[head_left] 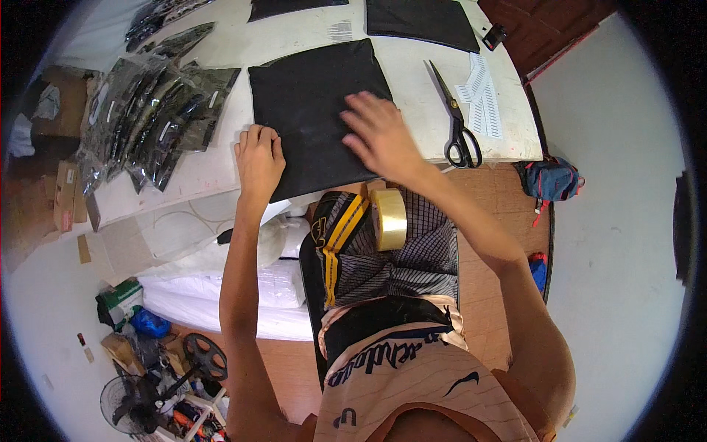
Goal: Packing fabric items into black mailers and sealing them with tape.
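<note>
The left hand [259,158] curls at the black piece's [313,96] left edge, probably steadying it on the tabletop [420,81], grip unclear, while the right hand [379,138] spreads open, grasping nothing.

A person's right hand [383,140] blurs above a black sheet [317,88], hiding the patch behind it, while the left hand [259,162] covers part of the left edge; whether its fingers pinch or merely press cannot be told. Print on the white label strips [482,110] is too small to read. Clear packets [158,118] overlap, partly hiding one another. The top edge crops a reddish-brown door [545,26]; the lower edge cuts off the shirt [412,383].
</note>
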The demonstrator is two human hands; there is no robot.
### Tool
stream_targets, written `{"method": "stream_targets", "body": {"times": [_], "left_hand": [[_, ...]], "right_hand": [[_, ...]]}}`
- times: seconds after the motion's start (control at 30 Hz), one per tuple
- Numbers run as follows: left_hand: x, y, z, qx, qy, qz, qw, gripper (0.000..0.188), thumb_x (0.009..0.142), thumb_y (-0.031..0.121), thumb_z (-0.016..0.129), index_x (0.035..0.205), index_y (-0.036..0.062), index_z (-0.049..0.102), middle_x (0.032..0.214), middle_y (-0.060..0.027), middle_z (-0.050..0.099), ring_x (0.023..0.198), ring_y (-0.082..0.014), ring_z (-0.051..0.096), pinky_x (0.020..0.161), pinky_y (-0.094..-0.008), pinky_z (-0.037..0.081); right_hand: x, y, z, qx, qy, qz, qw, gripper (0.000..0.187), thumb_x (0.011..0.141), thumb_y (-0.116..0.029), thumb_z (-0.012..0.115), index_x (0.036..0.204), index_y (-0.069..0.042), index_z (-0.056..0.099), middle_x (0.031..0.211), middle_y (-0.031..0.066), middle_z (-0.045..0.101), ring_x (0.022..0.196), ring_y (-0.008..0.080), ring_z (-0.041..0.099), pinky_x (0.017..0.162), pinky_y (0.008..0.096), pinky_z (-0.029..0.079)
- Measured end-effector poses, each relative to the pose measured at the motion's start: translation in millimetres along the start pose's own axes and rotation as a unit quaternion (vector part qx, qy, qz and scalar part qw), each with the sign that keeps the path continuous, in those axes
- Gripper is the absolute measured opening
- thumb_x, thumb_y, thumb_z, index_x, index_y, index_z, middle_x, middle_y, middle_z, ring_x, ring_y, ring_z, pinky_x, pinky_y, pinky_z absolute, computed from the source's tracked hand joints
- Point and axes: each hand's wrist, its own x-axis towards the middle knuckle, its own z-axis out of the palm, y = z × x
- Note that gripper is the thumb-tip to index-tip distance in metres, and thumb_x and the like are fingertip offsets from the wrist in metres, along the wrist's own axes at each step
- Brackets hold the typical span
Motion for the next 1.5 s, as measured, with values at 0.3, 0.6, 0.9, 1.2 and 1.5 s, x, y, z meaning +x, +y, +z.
{"method": "stream_targets", "body": {"times": [0.3, 0.6, 0.9, 1.2, 1.5], "left_hand": [[-16.6, 44.7, -17.7, -0.032, 0.002, 0.1, 0.994, 0.037, 0.086, 0.021, 0.067, 0.119, 0.0046, 0.062, 0.13, -0.0154, 0.055, 0.124, -0.0332, 0.048, 0.1, -0.0462, 0.038], [-28.9, 7.2, -33.6, -0.044, -0.216, 0.134, 0.966, 0.093, 0.067, 0.051, 0.078, 0.142, 0.0075, 0.045, 0.151, -0.0188, 0.034, 0.14, -0.0347, 0.031, 0.113, -0.0523, 0.024], [-15.8, -16.2, -58.0, 0.002, -0.282, 0.159, 0.946, 0.095, 0.064, 0.034, 0.079, 0.147, 0.0117, 0.038, 0.154, -0.0149, 0.03, 0.135, -0.0366, 0.035, 0.109, -0.0472, 0.028], [-13.1, -47.0, -49.9, -0.082, -0.229, 0.207, 0.948, 0.092, 0.067, 0.021, 0.071, 0.149, 0.0072, 0.031, 0.15, -0.0146, 0.038, 0.133, -0.0318, 0.04, 0.108, -0.045, 0.03], [-18.2, -52.3, -24.9, 0.003, -0.156, 0.253, 0.955, 0.057, 0.08, 0.002, 0.052, 0.137, 0.0044, 0.05, 0.142, -0.0103, 0.051, 0.125, -0.0291, 0.049, 0.103, -0.042, 0.036]], "right_hand": [[-13.3, -0.9, 35.7, -0.024, -0.119, -0.038, 0.992, 0.062, 0.099, -0.049, 0.039, 0.143, -0.005, 0.044, 0.153, 0.0152, 0.034, 0.145, 0.0336, 0.022, 0.118, 0.0498, 0.015], [-9.1, 31.3, 2.1, 0.157, -0.174, -0.063, 0.97, 0.074, 0.09, -0.057, 0.055, 0.144, -0.007, 0.043, 0.153, 0.0158, 0.034, 0.145, 0.0317, 0.024, 0.12, 0.0466, 0.017], [-34.4, 76.7, -41.9, 0.059, -0.27, -0.079, 0.958, 0.099, 0.062, -0.048, 0.081, 0.146, -0.012, 0.041, 0.153, 0.0134, 0.033, 0.141, 0.0316, 0.032, 0.118, 0.0458, 0.025], [-24.5, 85.5, -38.1, 0.113, -0.208, -0.044, 0.971, 0.075, 0.063, -0.001, 0.064, 0.136, -0.011, 0.053, 0.141, 0.0107, 0.05, 0.129, 0.0316, 0.046, 0.113, 0.0426, 0.033], [-23.5, 83.7, -29.8, -0.007, -0.128, -0.094, 0.987, 0.046, 0.075, -0.005, 0.063, 0.122, -0.008, 0.061, 0.132, 0.0089, 0.058, 0.122, 0.0279, 0.053, 0.103, 0.0394, 0.042]]}}
